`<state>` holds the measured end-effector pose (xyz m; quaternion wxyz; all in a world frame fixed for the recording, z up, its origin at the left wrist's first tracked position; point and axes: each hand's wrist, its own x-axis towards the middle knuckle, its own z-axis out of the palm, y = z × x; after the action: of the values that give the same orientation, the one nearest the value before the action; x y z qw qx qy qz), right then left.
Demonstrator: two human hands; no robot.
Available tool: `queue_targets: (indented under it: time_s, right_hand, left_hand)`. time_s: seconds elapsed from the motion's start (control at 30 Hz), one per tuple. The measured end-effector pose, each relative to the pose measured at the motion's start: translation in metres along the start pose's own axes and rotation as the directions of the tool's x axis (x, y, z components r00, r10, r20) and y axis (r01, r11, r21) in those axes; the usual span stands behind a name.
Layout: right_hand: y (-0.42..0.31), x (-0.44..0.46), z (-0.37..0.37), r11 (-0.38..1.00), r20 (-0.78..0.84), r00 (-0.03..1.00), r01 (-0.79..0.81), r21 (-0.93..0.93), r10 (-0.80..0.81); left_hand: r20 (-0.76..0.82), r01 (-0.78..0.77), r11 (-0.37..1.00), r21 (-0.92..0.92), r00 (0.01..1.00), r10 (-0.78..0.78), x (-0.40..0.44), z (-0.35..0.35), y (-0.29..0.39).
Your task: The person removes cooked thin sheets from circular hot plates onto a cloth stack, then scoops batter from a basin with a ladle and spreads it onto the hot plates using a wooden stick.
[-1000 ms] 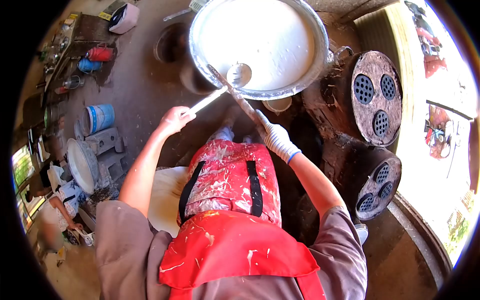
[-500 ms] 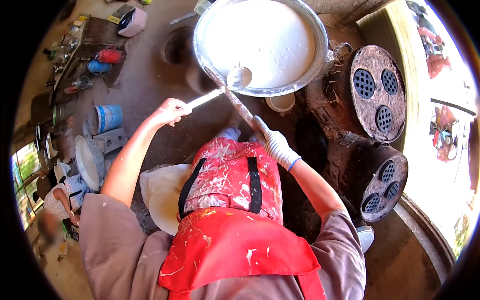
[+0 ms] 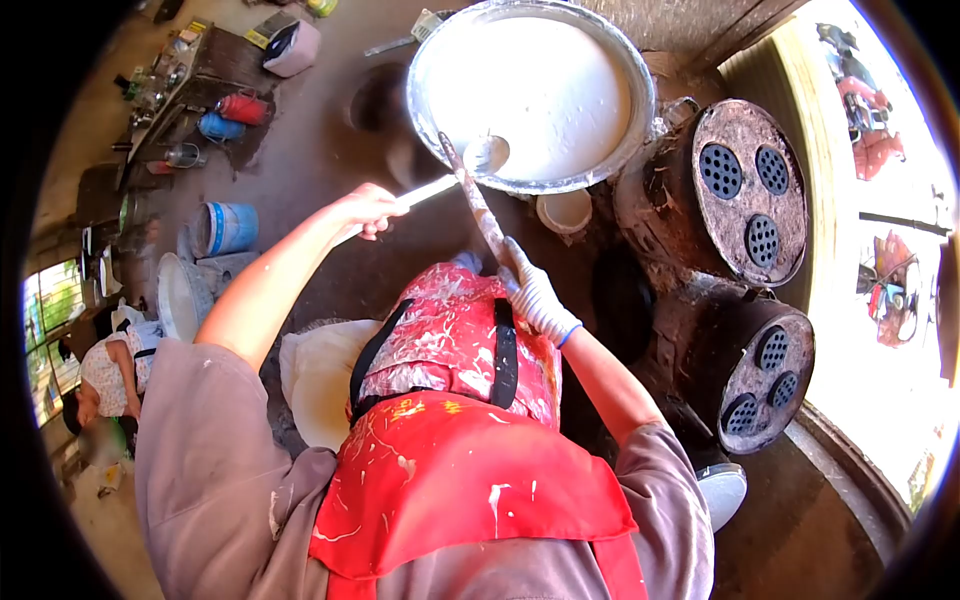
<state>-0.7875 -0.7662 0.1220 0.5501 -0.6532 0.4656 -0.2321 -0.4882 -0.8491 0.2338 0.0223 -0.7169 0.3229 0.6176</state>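
Note:
My bare left hand (image 3: 368, 212) is closed round the pale handle of a ladle (image 3: 486, 156). The ladle's round bowl is at the near rim of a large metal pot (image 3: 420, 62) filled with a white liquid (image 3: 530, 85). In a striped glove, my right hand (image 3: 537, 297) grips a wooden stick (image 3: 478, 208) smeared with white. The stick slants up and left, crossing the ladle's handle close to its bowl. Whether stick and ladle touch, I cannot tell.
To the right stand two cylindrical stoves (image 3: 752, 190) (image 3: 765, 380) with round, holed briquettes. A small white bowl (image 3: 566, 212) is just below the pot. Buckets (image 3: 228, 228) and a basin (image 3: 180, 298) are at left, near another person (image 3: 120, 370). A whitish sack (image 3: 315, 385) lies beside my apron.
My left hand has shifted right and its wrist has turned, with the ladle handle now less steep. The stick stands more upright, its tip further over the pot's rim. The view has shifted slightly.

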Motion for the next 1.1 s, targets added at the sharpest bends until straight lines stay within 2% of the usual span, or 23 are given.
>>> queue_targets:
  time_s: [0.1, 0.17, 0.2, 0.27, 0.3, 0.37, 0.47, 0.63, 0.73, 0.77, 0.83, 0.9, 0.93, 0.97, 1.0, 1.03, 1.1]
  right_hand:
    - [0.005, 0.000, 0.012, 0.993, -0.045, 0.999, -0.021, 0.117, 0.026]
    - [0.008, 0.004, 0.019, 0.960, -0.034, 0.995, -0.083, 0.266, 0.095]
    - [0.010, 0.005, 0.019, 0.960, -0.044, 0.995, -0.069, 0.270, 0.084]
    - [-0.001, 0.002, 0.016, 0.871, 0.086, 0.958, -0.286, 0.400, 0.275]
    - [-0.005, 0.001, 0.015, 0.871, 0.076, 0.961, -0.273, 0.408, 0.266]
    - [-0.010, -0.005, 0.014, 0.788, 0.105, 0.948, -0.309, 0.532, 0.301]
    - [-0.008, -0.010, 0.009, 0.762, 0.142, 0.941, -0.331, 0.556, 0.306]
    - [-0.006, -0.012, 0.010, 0.776, 0.103, 0.960, -0.272, 0.569, 0.261]
    - [-0.008, -0.010, 0.014, 0.713, 0.149, 0.953, -0.296, 0.636, 0.263]
    - [-0.008, -0.008, 0.013, 0.711, 0.142, 0.955, -0.290, 0.641, 0.261]
    - [-0.007, -0.011, 0.013, 0.583, 0.198, 0.943, -0.323, 0.746, 0.269]
    - [-0.004, -0.010, 0.016, 0.558, 0.199, 0.944, -0.316, 0.768, 0.261]
    - [-0.010, -0.010, 0.017, 0.489, 0.213, 0.961, -0.273, 0.828, 0.176]
    - [-0.029, -0.009, 0.013, 0.415, 0.218, 0.972, -0.235, 0.879, 0.089]
    - [-0.049, -0.008, 0.007, 0.431, 0.241, 0.966, -0.258, 0.865, 0.094]
    - [-0.054, -0.002, 0.009, 0.431, 0.205, 0.978, -0.200, 0.880, 0.036]
    - [-0.066, 0.003, 0.007, 0.459, 0.213, 0.975, -0.216, 0.862, 0.060]
  left_hand:
    - [-0.067, -0.019, 0.997, 0.070, 0.997, 0.024, 0.001, 0.010, 0.007]
    - [-0.095, -0.015, 0.996, 0.093, 0.995, 0.024, 0.000, 0.015, 0.014]
    - [-0.126, 0.008, 0.995, 0.103, 0.992, 0.005, 0.002, 0.018, 0.017]
    - [-0.162, 0.043, 0.993, 0.114, 0.986, -0.024, 0.007, 0.022, 0.017]
    - [-0.177, 0.042, 0.992, 0.116, 0.984, -0.021, 0.008, 0.025, 0.016]
    - [-0.194, 0.066, 0.991, 0.117, 0.980, -0.042, 0.012, 0.029, 0.016]
    - [-0.205, 0.084, 0.989, 0.123, 0.977, -0.058, 0.013, 0.033, 0.017]
    - [-0.284, 0.086, 0.969, 0.230, 0.959, -0.017, 0.027, 0.042, 0.011]
    - [-0.326, -0.009, 0.995, 0.102, 0.944, 0.042, 0.040, 0.050, -0.006]
    - [-0.327, 0.019, 0.997, 0.081, 0.945, 0.009, 0.041, 0.052, -0.009]
    - [-0.346, 0.020, 0.998, 0.057, 0.938, 0.001, 0.041, 0.055, -0.014]
    - [-0.322, 0.032, 0.999, -0.004, 0.946, -0.031, 0.040, 0.060, -0.015]
    - [-0.297, 0.042, 0.997, -0.069, 0.953, -0.060, 0.040, 0.063, -0.015]
    - [-0.291, 0.037, 0.999, -0.033, 0.956, -0.045, 0.042, 0.064, -0.017]
    - [-0.288, 0.022, 0.999, -0.039, 0.957, -0.032, 0.044, 0.064, -0.017]
    - [-0.282, 0.013, 0.999, -0.048, 0.959, -0.026, 0.044, 0.065, -0.021]
    - [-0.307, -0.056, 0.997, -0.058, 0.951, 0.036, 0.056, 0.065, -0.030]
